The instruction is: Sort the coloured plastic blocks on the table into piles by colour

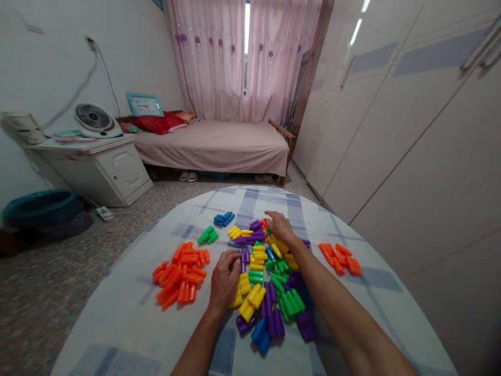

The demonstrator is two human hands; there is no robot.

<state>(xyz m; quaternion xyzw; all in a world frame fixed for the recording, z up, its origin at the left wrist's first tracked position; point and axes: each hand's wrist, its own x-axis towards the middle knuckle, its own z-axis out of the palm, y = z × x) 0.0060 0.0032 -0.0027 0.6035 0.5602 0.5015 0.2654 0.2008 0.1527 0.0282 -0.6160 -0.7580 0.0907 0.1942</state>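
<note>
A mixed pile of plastic building pieces made of joined tubes lies on the table, with yellow pieces (252,302), purple pieces (273,318) and green pieces (291,304) among them. My left hand (226,279) rests at the pile's left edge, its curved fingers apart beside a small purple piece (244,257). Over the far side of the pile reaches my right hand (279,226), forefinger stretched out and thumb apart from it. An orange piece (264,223) lies just by its fingertips. My right forearm hides part of the pile.
Orange pieces form a heap (182,274) at left and a smaller group (340,258) at right. Farther back lie blue pieces (224,219) and green pieces (207,235). A checked cloth covers the round table (129,318). Beyond stand a bed (219,141) and a wardrobe (422,156).
</note>
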